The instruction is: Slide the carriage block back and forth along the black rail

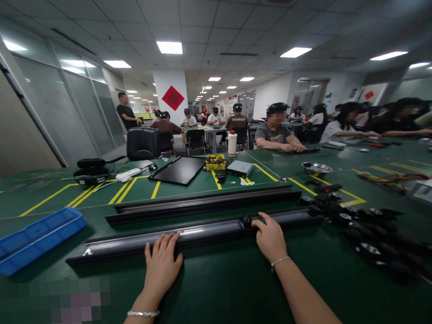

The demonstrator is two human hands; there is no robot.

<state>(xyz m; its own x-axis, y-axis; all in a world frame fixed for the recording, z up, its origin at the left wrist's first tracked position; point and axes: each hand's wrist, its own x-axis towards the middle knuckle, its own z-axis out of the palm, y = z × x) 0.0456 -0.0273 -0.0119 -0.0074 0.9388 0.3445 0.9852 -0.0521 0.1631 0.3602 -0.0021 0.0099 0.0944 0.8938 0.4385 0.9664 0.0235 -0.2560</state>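
A long black metal channel (206, 233) with a shiny grey inner face lies across the green table in front of me. My left hand (161, 265) rests on its near edge left of the middle, fingers spread and holding nothing. Inside the channel, right of the middle, sits a small round black part (246, 221). My right hand (271, 238) is just right of that part, one fingertip at or against it and another finger stretched over the channel; its remaining fingers are partly hidden. Behind lies a second black channel (204, 204), parallel to the first.
A blue plastic bin (36, 238) stands at the left. Several black parts (373, 240) are heaped at the right, near a metal bowl (317, 167). Farther back are a black panel (179, 170), a grey box (240, 168) and a white bottle (232, 144). A person (277, 130) sits opposite.
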